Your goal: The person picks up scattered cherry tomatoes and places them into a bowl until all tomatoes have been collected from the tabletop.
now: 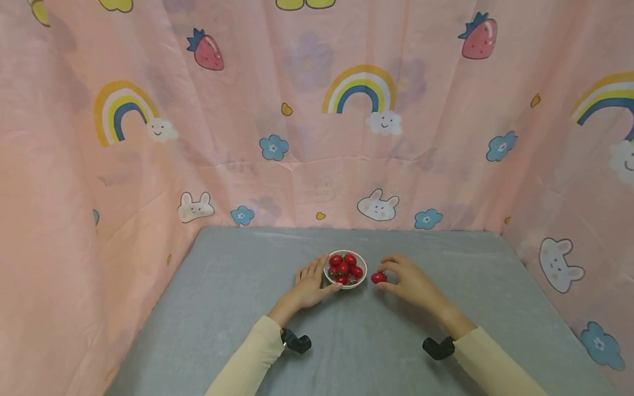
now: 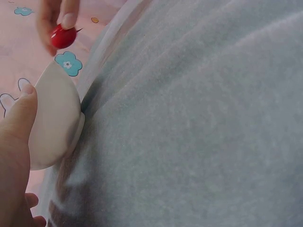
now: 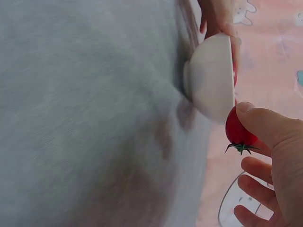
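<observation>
A white bowl [image 3: 210, 78] stands on the grey cloth with several red cherry tomatoes [image 1: 343, 268] inside it. Cupped against the bowl's left side, my left hand [image 1: 309, 286] holds it, the thumb at the near rim and the fingers along the far left. My right hand [image 1: 411, 283] pinches one cherry tomato [image 3: 240, 130] between thumb and forefinger, just right of the bowl. In the right wrist view, that tomato's green calyx shows and the other fingers are loosely bent. The left wrist view shows the pinched tomato above the rim level.
Grey cloth [image 1: 223, 319] covers the table. A pink curtain [image 1: 307, 181] printed with rainbows, rabbits and flowers hangs behind it and along both sides. Dark bands with small camera mounts [image 1: 297, 342] sit on both wrists, next to cream sleeves.
</observation>
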The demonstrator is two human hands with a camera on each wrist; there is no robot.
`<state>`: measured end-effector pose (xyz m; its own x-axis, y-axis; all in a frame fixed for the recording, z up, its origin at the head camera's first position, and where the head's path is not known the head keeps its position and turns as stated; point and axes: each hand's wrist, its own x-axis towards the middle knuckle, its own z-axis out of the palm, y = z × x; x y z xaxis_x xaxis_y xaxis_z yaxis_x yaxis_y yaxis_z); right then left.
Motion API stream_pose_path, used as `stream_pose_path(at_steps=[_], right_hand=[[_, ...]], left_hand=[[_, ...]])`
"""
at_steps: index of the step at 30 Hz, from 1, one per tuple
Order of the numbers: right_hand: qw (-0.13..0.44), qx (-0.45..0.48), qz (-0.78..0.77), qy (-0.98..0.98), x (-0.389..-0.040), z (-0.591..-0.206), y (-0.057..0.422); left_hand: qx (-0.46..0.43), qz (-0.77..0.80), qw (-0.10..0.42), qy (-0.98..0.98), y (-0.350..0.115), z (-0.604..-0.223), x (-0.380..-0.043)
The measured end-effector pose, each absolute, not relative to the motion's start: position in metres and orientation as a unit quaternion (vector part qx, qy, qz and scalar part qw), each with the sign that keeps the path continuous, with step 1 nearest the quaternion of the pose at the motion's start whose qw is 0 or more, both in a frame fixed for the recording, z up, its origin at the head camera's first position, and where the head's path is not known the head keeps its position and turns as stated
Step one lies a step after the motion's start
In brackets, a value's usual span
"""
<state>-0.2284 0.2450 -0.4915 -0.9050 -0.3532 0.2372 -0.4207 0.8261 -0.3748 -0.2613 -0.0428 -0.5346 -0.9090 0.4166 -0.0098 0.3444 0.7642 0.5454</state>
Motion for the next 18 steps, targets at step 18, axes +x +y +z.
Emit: stream_pose_path(at_steps=[18], right_hand=[[0.086,0.252,0.201,-0.943,-0.261,-0.481,0.205]], left_hand=[[0.211,0.273,0.061,0.937,-0.043,-0.534,-0.260]])
